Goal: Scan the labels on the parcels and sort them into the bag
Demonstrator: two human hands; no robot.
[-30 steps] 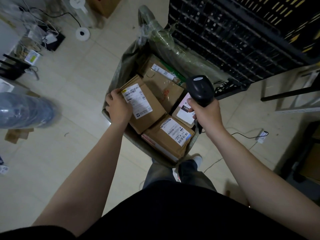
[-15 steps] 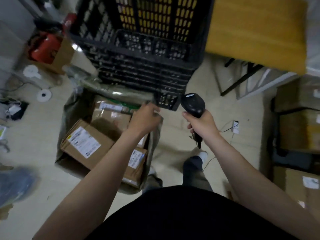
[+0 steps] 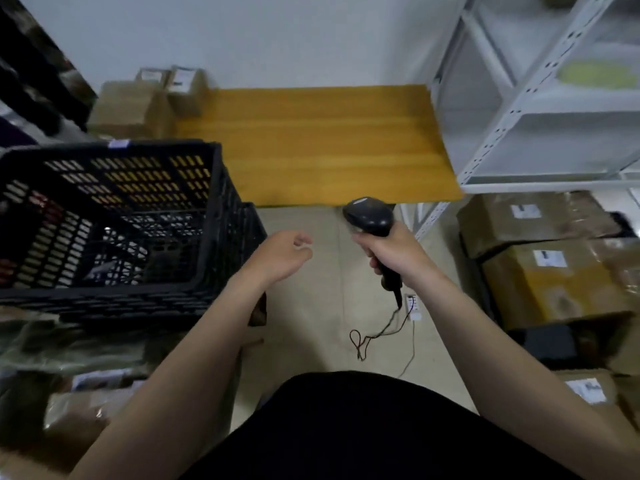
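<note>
The right hand held a scanner in a full grip; the left hand, grip loose and empty, hovered beside a black crate; labelled parcels sat right.

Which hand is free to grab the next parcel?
The left hand, open and empty beside the black crate; the right hand grips the scanner by its handle.
</note>
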